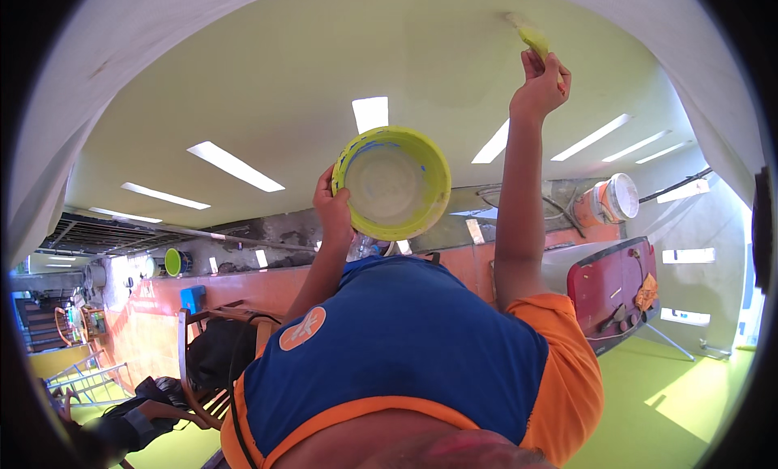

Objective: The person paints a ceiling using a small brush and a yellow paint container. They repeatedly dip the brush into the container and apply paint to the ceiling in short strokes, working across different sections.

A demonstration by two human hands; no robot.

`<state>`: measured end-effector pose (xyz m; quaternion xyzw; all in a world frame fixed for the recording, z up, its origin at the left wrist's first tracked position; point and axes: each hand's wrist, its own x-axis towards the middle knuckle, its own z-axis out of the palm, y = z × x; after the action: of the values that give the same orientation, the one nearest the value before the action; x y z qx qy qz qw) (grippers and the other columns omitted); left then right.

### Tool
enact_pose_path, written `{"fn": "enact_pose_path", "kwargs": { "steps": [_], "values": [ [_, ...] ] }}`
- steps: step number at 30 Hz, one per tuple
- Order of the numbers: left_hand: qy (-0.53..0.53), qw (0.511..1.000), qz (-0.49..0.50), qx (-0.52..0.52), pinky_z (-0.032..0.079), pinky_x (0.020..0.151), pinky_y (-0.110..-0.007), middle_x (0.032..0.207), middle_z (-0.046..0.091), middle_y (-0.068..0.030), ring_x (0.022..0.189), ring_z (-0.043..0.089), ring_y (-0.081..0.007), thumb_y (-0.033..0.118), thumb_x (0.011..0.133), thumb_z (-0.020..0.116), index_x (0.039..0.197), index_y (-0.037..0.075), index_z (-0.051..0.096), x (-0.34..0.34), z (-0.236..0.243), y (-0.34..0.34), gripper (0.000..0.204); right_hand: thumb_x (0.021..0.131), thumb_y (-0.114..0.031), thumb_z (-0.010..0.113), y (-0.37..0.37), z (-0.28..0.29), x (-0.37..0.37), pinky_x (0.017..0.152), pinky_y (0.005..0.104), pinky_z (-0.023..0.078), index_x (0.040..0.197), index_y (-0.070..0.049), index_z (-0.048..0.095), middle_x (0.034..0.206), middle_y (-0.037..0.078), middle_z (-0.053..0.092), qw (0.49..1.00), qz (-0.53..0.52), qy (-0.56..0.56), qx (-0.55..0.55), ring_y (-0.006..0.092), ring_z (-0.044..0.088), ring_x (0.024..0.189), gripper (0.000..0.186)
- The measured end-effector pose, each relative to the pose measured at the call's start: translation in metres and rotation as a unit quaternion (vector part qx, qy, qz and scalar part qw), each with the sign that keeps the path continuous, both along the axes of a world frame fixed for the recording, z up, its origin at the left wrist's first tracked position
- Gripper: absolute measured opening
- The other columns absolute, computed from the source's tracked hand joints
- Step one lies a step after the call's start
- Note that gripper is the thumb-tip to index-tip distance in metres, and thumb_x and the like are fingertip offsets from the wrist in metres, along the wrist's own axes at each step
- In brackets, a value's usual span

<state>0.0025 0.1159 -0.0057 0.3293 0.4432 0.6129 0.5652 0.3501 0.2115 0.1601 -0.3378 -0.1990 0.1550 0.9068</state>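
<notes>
Nearest the camera, a blue-and-orange shirt (pixel 397 323) is seen. Beyond it, a broad pale-green wall (pixel 284 80) is crossed by bright patches of light (pixel 235 165). A yellow-green bucket (pixel 438 181) is held between shirt and wall, gripped at its left side by the left hand (pixel 331 203); pale paint (pixel 385 177) is contained in it. A paint-coated brush (pixel 532 38) is positioned at the upper right, gripped by the closed right hand (pixel 541 88); whether the wall is touched by its tip cannot be told. For the step judged to be in hand, brushing the wall, the brush should be loaded moderately, even strokes applied, wet edges overlapped, and the bucket held level and close. The right arm (pixel 523 202) is raised high and nearly straight; the left arm (pixel 320 266) is carried lower, its fingers curled against the bucket.
</notes>
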Motion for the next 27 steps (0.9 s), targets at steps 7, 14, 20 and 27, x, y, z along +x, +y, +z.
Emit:
{"fn": "enact_pose_path", "kwargs": {
  "steps": [7, 14, 20, 27],
  "values": [
    [-0.020, 1.000, -0.001, -0.021, 0.050, 0.098, -0.032, 0.123, 0.062, -0.0160, 0.111, 0.064, -0.0206, -0.018, 0.078, 0.046, 0.132, -0.008, 0.051, 0.003, -0.005, -0.010, 0.056, 0.095, -0.004, 0.058, 0.014, 0.007, 0.002, 0.085, 0.0422, 0.064, 0.098, 0.002, 0.049, 0.098, 0.020, 0.062, 0.998, -0.006, -0.047, 0.042, 0.0271, 0.069, 0.087, 0.011],
    [-0.002, 1.000, 0.007, -0.021, 0.049, 0.099, -0.032, 0.123, 0.062, -0.0160, 0.112, 0.063, -0.0208, -0.018, 0.077, 0.044, 0.133, -0.007, 0.051, -0.001, -0.009, -0.020, 0.057, 0.094, -0.005, 0.059, 0.002, -0.215, -0.011, 0.077, 0.0369, 0.064, 0.096, 0.003, 0.051, 0.097, 0.018, 0.061, 0.974, -0.052, 0.073, -0.209, 0.0228, 0.068, 0.081, 0.011],
    [0.014, 0.999, 0.016, -0.024, 0.049, 0.099, -0.032, 0.122, 0.063, -0.0149, 0.112, 0.063, -0.0200, -0.018, 0.076, 0.044, 0.132, -0.007, 0.052, -0.005, -0.007, -0.023, 0.058, 0.095, -0.006, 0.059, 0.006, -0.181, -0.004, 0.077, 0.0360, 0.063, 0.097, 0.002, 0.051, 0.098, 0.018, 0.061, 0.971, -0.028, 0.092, -0.218, 0.0225, 0.068, 0.082, 0.011],
    [-0.005, 1.000, 0.000, -0.017, 0.049, 0.098, -0.031, 0.122, 0.063, -0.0145, 0.111, 0.063, -0.0192, -0.017, 0.077, 0.045, 0.132, -0.007, 0.052, -0.012, -0.011, -0.028, 0.057, 0.097, -0.005, 0.057, 0.001, -0.002, 0.011, 0.086, 0.0399, 0.064, 0.096, 0.003, 0.048, 0.101, 0.018, 0.061, 0.995, -0.039, -0.066, 0.062, 0.0244, 0.069, 0.089, 0.011]
  ]
}}
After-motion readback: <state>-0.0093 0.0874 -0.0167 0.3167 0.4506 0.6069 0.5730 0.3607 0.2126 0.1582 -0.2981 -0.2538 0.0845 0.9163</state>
